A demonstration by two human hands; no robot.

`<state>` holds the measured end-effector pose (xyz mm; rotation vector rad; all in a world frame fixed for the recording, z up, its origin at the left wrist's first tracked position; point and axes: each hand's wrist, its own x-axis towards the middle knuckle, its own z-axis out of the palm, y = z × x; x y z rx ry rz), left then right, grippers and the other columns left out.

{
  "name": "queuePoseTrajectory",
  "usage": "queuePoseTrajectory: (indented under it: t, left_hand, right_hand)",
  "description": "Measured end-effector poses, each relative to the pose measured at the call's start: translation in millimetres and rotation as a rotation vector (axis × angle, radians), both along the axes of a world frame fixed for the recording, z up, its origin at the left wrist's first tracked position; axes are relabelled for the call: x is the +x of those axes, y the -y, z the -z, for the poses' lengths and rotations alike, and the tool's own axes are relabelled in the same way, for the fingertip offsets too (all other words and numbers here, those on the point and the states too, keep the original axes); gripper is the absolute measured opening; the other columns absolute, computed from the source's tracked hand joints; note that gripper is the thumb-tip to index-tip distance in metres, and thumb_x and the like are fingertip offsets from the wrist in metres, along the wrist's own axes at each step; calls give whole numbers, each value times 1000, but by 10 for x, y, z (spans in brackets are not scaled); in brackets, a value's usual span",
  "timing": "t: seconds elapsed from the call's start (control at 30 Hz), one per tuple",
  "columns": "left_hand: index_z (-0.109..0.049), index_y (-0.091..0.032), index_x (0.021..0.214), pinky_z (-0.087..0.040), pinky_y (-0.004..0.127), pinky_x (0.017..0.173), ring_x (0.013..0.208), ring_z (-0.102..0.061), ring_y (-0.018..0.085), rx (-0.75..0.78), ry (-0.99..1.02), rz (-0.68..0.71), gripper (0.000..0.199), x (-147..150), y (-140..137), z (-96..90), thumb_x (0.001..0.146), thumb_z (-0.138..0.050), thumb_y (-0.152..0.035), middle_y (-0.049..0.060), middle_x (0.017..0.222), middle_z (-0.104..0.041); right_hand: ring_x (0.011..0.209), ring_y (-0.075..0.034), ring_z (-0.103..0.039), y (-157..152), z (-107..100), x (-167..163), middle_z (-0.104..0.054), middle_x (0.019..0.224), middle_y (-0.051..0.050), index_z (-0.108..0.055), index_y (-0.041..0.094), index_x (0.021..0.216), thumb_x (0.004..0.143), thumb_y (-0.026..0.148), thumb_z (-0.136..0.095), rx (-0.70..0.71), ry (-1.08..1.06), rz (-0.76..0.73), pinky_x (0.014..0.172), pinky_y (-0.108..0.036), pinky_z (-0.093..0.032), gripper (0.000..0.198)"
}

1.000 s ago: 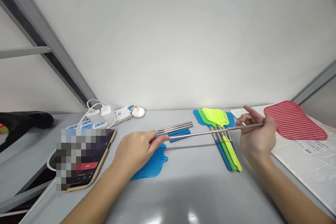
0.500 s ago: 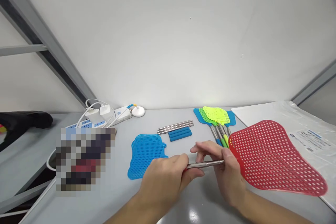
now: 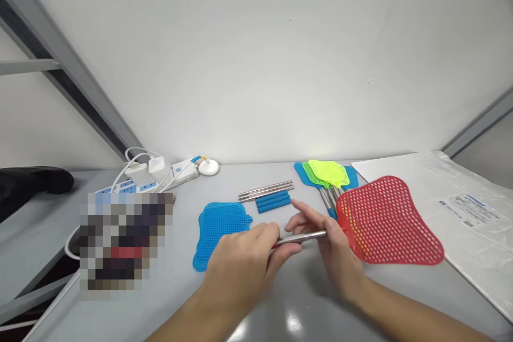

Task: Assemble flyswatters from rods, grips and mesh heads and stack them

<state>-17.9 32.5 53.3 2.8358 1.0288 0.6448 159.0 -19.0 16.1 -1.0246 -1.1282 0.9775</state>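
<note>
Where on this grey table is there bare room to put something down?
Bare grey table lies in front of the loose blue mesh swatter head. Crowded: around the finished green and blue swatters and the steel rods with blue grips.

Red fly swatter (image 3: pixel 385 222), mesh head flat-ish, pointing right, low over the grey table. Its short metal rod (image 3: pixel 306 236) runs left, held level at both ends.

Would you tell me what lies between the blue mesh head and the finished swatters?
In the head view, steel rods and blue grips lie between the blue mesh head and finished swatters.
</note>
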Motion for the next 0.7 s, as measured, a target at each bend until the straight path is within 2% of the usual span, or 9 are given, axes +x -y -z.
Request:
queuePoseTrajectory:
  t: [0.13,0.27,0.4,0.5,0.6,0.7]
  left_hand:
    - [-57,-20,80,-26,27,50,56,-56,16,-71,-2,10,39,-36,-31,11,102,-33,-42,1,69,-63]
    - [-59,-23,89,-32,26,55,61,-55,15,-319,56,100,29,-50,-22,-19,100,-38,-40,0,73,-64]
    - [-59,-23,83,-29,24,51,53,-44,13,-694,306,19,37,-24,-6,-52,97,-39,-50,-4,58,-49]
    - [-60,-23,84,-29,23,47,52,-41,13,-920,480,-63,44,9,10,-48,95,-36,-57,-4,55,-43]
    - [-62,-22,87,-32,23,48,52,-43,14,-1014,579,-129,47,33,26,-43,93,-36,-62,-4,54,-43]
    - [-61,-22,89,-32,23,46,50,-45,13,-1022,619,-184,48,41,33,-50,91,-39,-65,-4,54,-41]
  right_hand:
    - [61,-15,-48,-122,-3,133,-53,71,0,-66,23,121,97,56,-32,82,-89,192,63,-31,-43,53]
    - [53,-14,-40,-154,-84,237,-46,62,1,-69,18,112,97,52,-34,61,-194,287,52,-28,-39,51]
    - [53,-13,-41,-138,-163,240,-52,64,1,-65,17,120,96,49,-36,74,-251,290,55,-28,-41,49]
    - [60,-15,-51,-137,-158,185,-61,69,-2,-66,17,118,97,47,-33,54,-271,280,62,-30,-44,49]
    - [66,-18,-59,-131,-133,124,-69,77,-6,-67,17,113,99,47,-27,37,-283,262,67,-33,-46,51]
    - [66,-19,-62,-105,-131,62,-73,86,-7,-67,18,110,99,47,-24,4,-305,265,72,-36,-47,53]
